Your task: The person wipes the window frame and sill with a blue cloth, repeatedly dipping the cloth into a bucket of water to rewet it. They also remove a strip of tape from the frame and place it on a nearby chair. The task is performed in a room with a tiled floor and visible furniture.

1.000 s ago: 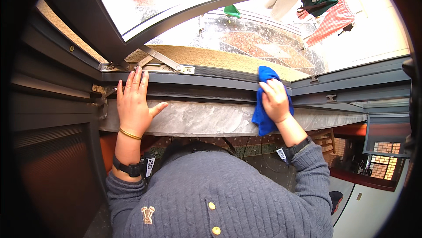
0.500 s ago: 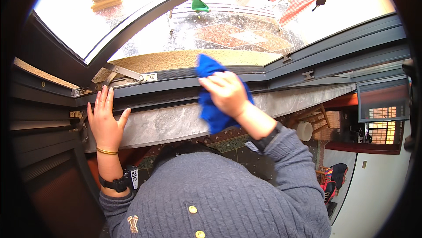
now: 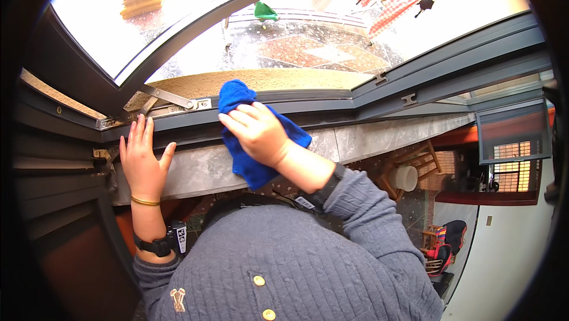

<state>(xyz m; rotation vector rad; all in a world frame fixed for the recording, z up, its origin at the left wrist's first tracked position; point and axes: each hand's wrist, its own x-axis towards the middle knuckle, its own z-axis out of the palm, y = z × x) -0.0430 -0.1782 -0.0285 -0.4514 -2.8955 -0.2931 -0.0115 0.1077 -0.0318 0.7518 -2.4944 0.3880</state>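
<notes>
My right hand (image 3: 258,134) presses a blue cloth (image 3: 252,170) onto the dark window frame (image 3: 320,107). The cloth hangs down over the grey marble sill (image 3: 195,167), and one bunched end sticks up past my fingertips. Fingers outstretched, my left hand (image 3: 142,155) rests on the left part of the frame and sill with nothing in it. Just beyond its fingertips is a metal hinge arm (image 3: 172,98), joining the frame to the opened window sash (image 3: 178,30).
Outside lie a rough tan ledge (image 3: 284,80) and a patterned floor, with clothes (image 3: 397,4) hanging at the upper right. Indoors on the right are a white bucket (image 3: 404,177), a wooden chair (image 3: 424,160) and a small hinged pane (image 3: 512,131). A dark shutter (image 3: 65,220) stands at the left.
My right hand has slid left along the frame with the blue cloth, toward the hinge arm. My left hand has stayed in place.
</notes>
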